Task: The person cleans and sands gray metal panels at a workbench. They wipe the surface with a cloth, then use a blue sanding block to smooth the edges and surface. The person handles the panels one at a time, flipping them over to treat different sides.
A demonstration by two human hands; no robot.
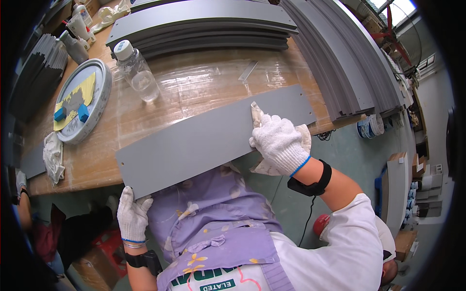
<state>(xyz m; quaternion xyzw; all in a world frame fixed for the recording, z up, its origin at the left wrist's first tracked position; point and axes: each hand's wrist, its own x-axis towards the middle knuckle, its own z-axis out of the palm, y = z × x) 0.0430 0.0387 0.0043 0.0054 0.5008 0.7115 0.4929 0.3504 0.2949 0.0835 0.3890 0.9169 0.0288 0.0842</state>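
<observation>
Wiping of the grey panel looks unfinished: the right hand clamps its fingers on a cloth right of its middle, the left hand touches its near-left corner, grip unclear.

A bright window and pale wall show beyond the brown table and greenish floor.

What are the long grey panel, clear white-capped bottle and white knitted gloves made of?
Long grey panel: perhaps painted metal or board; smooth, matt, evenly coloured. Clear white-capped bottle: glass or plastic; glossy, see-through, with highlights. White knitted gloves: probably cotton yarn; ribbed, dull.
</observation>
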